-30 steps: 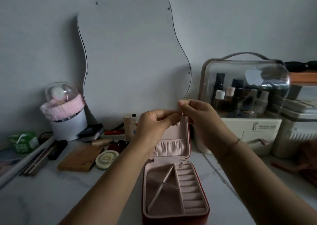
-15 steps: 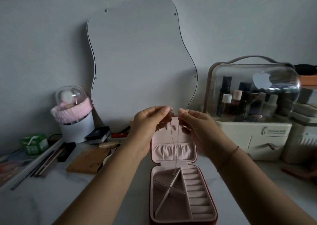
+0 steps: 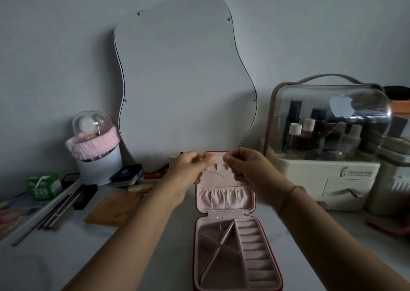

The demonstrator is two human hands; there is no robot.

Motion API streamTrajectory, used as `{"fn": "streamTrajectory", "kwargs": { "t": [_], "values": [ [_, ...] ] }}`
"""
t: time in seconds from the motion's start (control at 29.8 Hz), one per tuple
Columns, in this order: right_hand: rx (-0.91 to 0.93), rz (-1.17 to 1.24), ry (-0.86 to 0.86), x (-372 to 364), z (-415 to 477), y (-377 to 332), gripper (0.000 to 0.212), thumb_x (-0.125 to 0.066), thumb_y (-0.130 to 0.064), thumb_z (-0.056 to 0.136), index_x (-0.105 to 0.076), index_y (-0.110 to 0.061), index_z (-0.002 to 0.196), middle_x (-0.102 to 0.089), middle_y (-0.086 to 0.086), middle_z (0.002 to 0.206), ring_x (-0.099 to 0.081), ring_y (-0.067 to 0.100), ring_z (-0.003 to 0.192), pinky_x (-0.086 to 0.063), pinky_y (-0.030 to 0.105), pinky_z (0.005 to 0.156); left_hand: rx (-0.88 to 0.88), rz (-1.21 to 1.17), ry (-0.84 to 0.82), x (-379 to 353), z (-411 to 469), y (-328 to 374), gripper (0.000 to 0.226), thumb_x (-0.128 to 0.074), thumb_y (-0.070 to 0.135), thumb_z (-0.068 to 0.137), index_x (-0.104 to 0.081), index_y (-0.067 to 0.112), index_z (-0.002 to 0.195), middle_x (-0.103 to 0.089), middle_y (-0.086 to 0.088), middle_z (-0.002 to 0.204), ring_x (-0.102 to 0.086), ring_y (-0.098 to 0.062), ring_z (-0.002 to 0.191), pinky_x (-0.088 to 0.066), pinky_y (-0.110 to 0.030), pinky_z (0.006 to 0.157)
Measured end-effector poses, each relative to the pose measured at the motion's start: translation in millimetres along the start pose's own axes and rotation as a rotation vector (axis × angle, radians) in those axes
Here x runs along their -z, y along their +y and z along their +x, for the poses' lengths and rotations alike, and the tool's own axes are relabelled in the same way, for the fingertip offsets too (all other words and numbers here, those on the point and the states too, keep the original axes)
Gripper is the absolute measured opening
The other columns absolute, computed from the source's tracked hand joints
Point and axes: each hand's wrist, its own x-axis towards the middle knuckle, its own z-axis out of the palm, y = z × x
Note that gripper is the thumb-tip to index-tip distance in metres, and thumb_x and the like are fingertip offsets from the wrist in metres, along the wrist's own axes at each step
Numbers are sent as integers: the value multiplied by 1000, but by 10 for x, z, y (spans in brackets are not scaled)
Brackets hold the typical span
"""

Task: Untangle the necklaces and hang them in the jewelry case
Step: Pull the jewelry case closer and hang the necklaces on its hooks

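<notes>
I'm watching both hands at frame centre, in front of jewelry case [image 3: 253,204] lid. Left hand [image 3: 188,172] pinching necklace [image 3: 230,199] end, fingertips [image 3: 208,157] curled. Right hand [image 3: 247,168] pinching other end, just beside. Thin chain hanging below fingers, crossing lid, lower end dangling over base's upper-left compartment.
</notes>
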Motion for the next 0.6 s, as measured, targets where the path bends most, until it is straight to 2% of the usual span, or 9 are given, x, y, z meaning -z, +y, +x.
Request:
{"fn": "streamTrajectory", "kwargs": {
  "t": [0.07,0.13,0.17,0.3,0.37,0.44,0.54,0.6],
  "values": [
    [15,-104,5,15,29,77,8,-61,-8,90,-66,-7,83,-50,4,63,-40,9,52,-39,19,50,-59,170,46,74,21,-100,15,-69,26,85,-70,16,95,-65,5,79,-54,-1,60,-39,-13,56],
    [18,-154,20,24,53,137,7,-65,-7,86,-68,-8,80,-54,0,60,-41,9,51,-39,18,49,-79,240,71,140,41,-188,14,-73,26,81,-72,20,94,-72,-2,91,-65,-12,85,-46,-19,72],
    [13,-162,24,25,67,168,5,-67,-7,85,-69,-8,81,-56,-1,60,-43,8,51,-40,17,48,-79,260,72,165,51,-224,10,-74,25,80,-72,22,89,-72,-4,92,-66,-15,89,-47,-21,77],
    [19,-286,38,1,148,300,11,-70,-10,83,-72,-6,93,-64,-5,71,-53,-4,50,-41,8,52,-127,266,125,170,101,-337,6,-76,20,78,-71,23,76,-71,7,77,-62,4,68,-46,-11,67],
    [60,-324,77,-28,190,345,10,-70,-10,83,-73,-7,93,-64,-7,70,-54,-10,51,-40,4,52,-169,275,225,141,158,-386,5,-77,21,77,-73,19,77,-71,4,74,-62,-3,67,-46,-17,66],
    [105,-336,139,-75,238,383,3,-71,-11,83,-73,-9,84,-64,-4,67,-55,-6,53,-41,6,53,-207,251,334,84,223,-452,8,-78,22,76,-72,16,75,-69,2,70,-58,-8,64,-45,-22,64],
    [169,-343,268,-164,322,460,18,-73,-14,81,-68,-14,64,-59,-3,56,-49,1,50,-38,11,50,-250,218,519,-26,307,-554,16,-78,24,75,-66,15,69,-62,4,69,-52,-6,62,-38,-14,58],
    [170,-301,349,-225,369,484,14,-74,-15,79,-71,-10,67,-65,0,61,-54,4,57,-40,11,53,-276,200,592,-96,357,-621,20,-78,24,75,-62,15,67,-61,1,75,-55,-9,68,-38,-11,61]
  ]
}}
